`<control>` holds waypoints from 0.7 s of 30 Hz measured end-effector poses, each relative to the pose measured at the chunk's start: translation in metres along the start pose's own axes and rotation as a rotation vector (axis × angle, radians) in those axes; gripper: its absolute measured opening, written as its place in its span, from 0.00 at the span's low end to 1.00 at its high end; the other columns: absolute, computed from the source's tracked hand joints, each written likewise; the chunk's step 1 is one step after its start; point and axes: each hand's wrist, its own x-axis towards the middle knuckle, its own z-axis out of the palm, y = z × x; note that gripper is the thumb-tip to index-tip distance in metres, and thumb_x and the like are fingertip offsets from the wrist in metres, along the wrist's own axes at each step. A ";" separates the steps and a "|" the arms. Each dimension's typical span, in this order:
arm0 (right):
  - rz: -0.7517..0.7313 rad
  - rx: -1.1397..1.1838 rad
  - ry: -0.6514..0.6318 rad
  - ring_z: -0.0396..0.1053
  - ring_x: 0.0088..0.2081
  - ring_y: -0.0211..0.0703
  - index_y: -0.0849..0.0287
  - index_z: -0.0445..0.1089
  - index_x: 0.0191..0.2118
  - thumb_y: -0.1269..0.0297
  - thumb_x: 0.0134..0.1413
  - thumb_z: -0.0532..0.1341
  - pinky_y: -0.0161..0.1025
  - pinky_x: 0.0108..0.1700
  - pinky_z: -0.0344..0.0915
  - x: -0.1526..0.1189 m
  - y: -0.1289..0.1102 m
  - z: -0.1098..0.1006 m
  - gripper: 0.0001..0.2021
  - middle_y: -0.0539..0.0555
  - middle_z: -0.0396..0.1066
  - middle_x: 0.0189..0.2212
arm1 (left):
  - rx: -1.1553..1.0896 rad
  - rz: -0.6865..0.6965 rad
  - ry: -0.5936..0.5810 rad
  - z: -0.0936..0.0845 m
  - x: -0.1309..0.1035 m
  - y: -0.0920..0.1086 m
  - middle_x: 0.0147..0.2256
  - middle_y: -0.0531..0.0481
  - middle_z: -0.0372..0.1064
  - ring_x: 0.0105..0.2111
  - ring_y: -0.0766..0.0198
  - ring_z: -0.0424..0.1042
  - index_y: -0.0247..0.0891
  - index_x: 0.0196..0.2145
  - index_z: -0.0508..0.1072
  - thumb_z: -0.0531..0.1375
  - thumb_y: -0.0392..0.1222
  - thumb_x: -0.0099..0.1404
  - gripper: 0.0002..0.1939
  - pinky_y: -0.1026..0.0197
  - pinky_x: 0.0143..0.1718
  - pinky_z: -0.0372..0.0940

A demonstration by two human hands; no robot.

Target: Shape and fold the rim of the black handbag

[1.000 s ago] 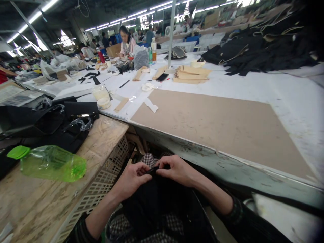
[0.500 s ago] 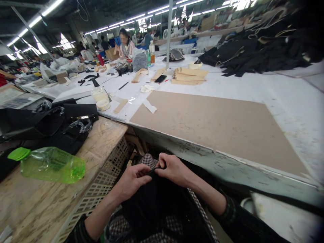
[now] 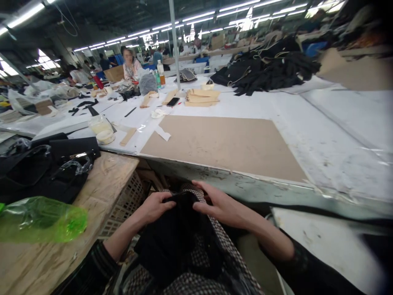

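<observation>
At nine o'clock from the person's lap, a green plastic bottle [image 3: 46,221] lies on its side on a wood-patterned tabletop [image 3: 101,180], cut off by the view's edge. Just above it, towards ten, black bags [image 3: 70,180] lie heaped, their handles wrapped in clear plastic. A jar [image 3: 100,125] of pale contents stands past ten, on the white worktable [image 3: 251,106]. Beneath the wooden top's edge is a slotted plastic crate [image 3: 125,205]. At eleven, across the worktable, sits a co-worker [image 3: 131,67] in pink. The left hand [image 3: 156,207] pinches the upper edge of a black fabric piece [image 3: 178,229] between thumb and fingers. That piece lies in the lap, over checked cloth [image 3: 187,284]. Straight up at twelve is a smartphone [image 3: 172,101], with stacked tan pieces [image 3: 202,97] just to its right. The right hand [image 3: 215,203] is spread, thumb away from the fingers, at the fabric's right edge; whether it touches cannot be told. A brown board [image 3: 221,143] lies flat at one o'clock; farther out, between one and two, black cut pieces [image 3: 270,73] are piled.
</observation>
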 end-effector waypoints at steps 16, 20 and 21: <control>0.098 0.090 0.153 0.68 0.47 0.49 0.53 0.70 0.50 0.60 0.57 0.64 0.42 0.50 0.66 -0.107 0.001 -0.006 0.15 0.53 0.71 0.46 | 0.133 0.145 -0.330 -0.045 -0.001 0.041 0.33 0.54 0.75 0.35 0.59 0.71 0.38 0.38 0.79 0.60 0.36 0.56 0.12 0.65 0.37 0.62; 0.065 0.159 -0.028 0.67 0.38 0.42 0.59 0.71 0.34 0.59 0.53 0.66 0.36 0.41 0.64 -0.101 0.021 -0.019 0.08 0.50 0.67 0.36 | 0.214 0.059 -0.579 -0.047 -0.006 0.044 0.30 0.57 0.74 0.31 0.60 0.71 0.40 0.34 0.78 0.62 0.34 0.51 0.11 0.67 0.30 0.61; 0.086 0.209 -0.041 0.66 0.37 0.41 0.59 0.71 0.33 0.59 0.52 0.67 0.35 0.39 0.64 -0.098 0.031 -0.018 0.09 0.49 0.67 0.35 | 0.223 0.031 -0.603 -0.041 -0.005 0.043 0.30 0.56 0.75 0.31 0.60 0.71 0.40 0.35 0.78 0.64 0.34 0.49 0.12 0.67 0.29 0.61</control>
